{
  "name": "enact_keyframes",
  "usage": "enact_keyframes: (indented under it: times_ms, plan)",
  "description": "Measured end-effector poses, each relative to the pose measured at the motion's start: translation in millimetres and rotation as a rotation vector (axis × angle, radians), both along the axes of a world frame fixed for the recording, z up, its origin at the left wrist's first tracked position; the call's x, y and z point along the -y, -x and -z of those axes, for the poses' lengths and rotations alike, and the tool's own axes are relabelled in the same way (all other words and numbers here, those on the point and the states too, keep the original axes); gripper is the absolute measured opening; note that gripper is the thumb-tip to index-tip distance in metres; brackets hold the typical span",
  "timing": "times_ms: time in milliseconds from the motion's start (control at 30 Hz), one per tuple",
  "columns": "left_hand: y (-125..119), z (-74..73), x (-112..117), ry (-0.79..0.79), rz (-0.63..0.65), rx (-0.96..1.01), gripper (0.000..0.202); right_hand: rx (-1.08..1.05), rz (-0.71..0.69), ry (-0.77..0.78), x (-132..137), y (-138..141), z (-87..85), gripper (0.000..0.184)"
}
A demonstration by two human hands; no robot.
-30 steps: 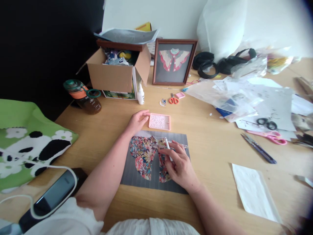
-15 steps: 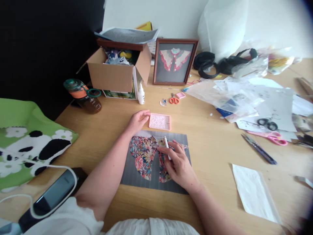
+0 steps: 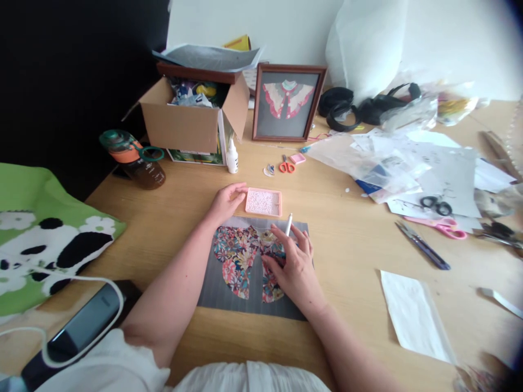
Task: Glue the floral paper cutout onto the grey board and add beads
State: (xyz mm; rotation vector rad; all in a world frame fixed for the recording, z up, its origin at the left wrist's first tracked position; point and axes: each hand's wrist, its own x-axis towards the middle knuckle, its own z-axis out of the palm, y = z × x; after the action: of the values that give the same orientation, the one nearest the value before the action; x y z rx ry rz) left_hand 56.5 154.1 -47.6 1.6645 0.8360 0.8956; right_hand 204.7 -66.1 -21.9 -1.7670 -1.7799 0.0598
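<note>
Left hand: fingers loosely extended, not closed around anything, tips at the left edge of a shallow, rectangular pale-pink tray. Tray lies flat on the light wood-grain counter, a layer of tiny pale beads spread over its floor.

Right hand: thumb and index finger spread apart; a slim white pen-like tool gripped among the fingers, tilted, one end poking up. Its lower end is hidden. Hand is over the right half of a multicoloured floral-print fabric collar, which lies on a dark grey rectangular sheet just nearer the person than the tray.

Other containers. Brown cardboard box, flaps open, behind left: crumpled plastic-wrapped items inside, something yellow among them. Clear drinking bottle with green lid and orange band, leaning, brownish below; near the box. Small white nozzle-topped plastic bottle upright beside the box; contents cannot be told. Small square pink dish next to orange-handled scissors; too small to read what it holds. Brown wooden picture frame, standing: pink-and-cream collar on grey within. Far right, clear plastic bag showing yellow and reddish contents.
</note>
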Motion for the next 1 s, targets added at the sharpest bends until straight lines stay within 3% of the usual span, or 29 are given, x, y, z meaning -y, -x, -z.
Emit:
enact_keyframes:
  times_ms: [167, 767, 867, 1000]
  plan:
    - [0, -1.8, 0, -0.008, 0.009, -0.004, 0.037, 0.005, 0.061, -0.021, -2, 2, -0.2, 0.053]
    - [-1, -3.8, 2, 0.012, 0.007, 0.018, 0.037, -0.044, 0.058, -0.010, -2, 3, -3.7, 0.056]
    - [-2, -12.1, 5, -0.001, -0.023, 0.067, 0.036, -0.207, 0.129, -0.138, -1, -1, -11.3, 0.041]
    - [0, -40.8, 16, -0.168, -0.081, 0.059, 0.034, -0.526, 0.298, -0.303, -3, -14, -11.1, 0.024]
